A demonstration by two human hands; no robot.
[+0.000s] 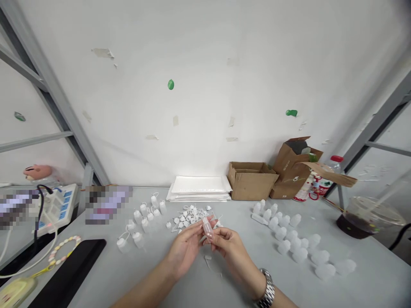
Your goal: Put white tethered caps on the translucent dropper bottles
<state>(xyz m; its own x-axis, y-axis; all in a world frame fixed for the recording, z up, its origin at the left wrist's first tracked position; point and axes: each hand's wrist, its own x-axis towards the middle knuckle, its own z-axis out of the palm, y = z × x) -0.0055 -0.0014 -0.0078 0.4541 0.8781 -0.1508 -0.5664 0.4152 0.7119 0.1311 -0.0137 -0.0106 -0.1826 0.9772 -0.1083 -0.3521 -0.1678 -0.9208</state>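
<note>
In front of me, my right hand [228, 246] pinches a small translucent plastic bottle [207, 226] between thumb and fingers. My left hand [186, 246] supports the same bottle from the left, its fingers nearly straight against it. The bottle tilts, with its neck pointing away from me. Just beyond the hands lies a pile of small white caps [189, 215] with thin loops. To the left, several bottles with white caps [144, 222] stand in loose rows. On the right are several translucent bottles without white caps [292, 237], mostly upright, one lying down.
White envelopes [199, 188] are stacked against the wall, beside a cardboard box [252, 184] and a brown paper bag [285, 169]. A drink cup [356, 218] stands far right. On the left are a black pad [72, 269], a beaded bracelet [64, 248] and a power strip [59, 205].
</note>
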